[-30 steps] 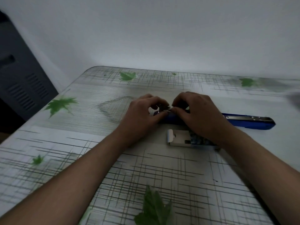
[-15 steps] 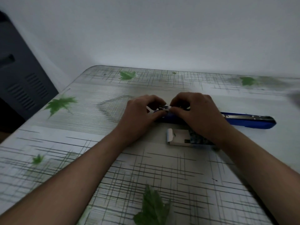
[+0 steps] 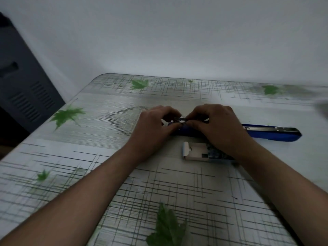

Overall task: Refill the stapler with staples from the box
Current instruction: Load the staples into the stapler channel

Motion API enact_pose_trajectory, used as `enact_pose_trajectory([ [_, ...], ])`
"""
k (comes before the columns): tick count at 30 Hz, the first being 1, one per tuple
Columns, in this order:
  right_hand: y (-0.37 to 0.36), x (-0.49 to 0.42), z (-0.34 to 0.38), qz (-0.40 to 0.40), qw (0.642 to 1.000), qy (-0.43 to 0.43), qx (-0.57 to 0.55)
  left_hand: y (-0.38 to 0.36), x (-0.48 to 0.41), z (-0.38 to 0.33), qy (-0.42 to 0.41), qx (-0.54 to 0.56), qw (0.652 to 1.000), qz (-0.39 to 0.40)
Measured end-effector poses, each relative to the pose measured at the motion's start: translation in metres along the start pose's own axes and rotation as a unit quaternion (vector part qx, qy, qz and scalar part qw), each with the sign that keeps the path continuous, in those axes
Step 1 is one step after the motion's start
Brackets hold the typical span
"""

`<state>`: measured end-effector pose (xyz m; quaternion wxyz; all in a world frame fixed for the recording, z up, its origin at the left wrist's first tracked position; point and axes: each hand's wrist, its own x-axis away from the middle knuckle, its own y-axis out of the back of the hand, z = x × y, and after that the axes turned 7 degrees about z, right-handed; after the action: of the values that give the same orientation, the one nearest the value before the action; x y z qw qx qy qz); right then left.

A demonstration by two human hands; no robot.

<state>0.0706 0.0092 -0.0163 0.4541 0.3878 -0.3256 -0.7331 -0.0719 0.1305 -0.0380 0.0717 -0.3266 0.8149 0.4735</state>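
Stapler [image 3: 271, 134] just beside open staple box [image 3: 195, 152]

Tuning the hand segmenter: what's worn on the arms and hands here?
Nothing worn: left forearm and right forearm bare to the frame edge, no sleeves; left hand and right hand ungloved; no watch or bracelet at either wrist. No rings seen, though light is dim.

Left hand [image 3: 152, 129] and right hand [image 3: 219, 126] pinch staple strip [image 3: 180, 119] over blue stapler [image 3: 271, 133]; box [image 3: 195, 152] beside.
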Motion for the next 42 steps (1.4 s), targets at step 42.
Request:
enact_pose_trajectory([
  [42,0.0005,0.0058,-0.0024,0.001,0.996,0.052,0.075,0.0014,0.0015,-0.0022,-0.006,-0.011,1.0,0.008],
])
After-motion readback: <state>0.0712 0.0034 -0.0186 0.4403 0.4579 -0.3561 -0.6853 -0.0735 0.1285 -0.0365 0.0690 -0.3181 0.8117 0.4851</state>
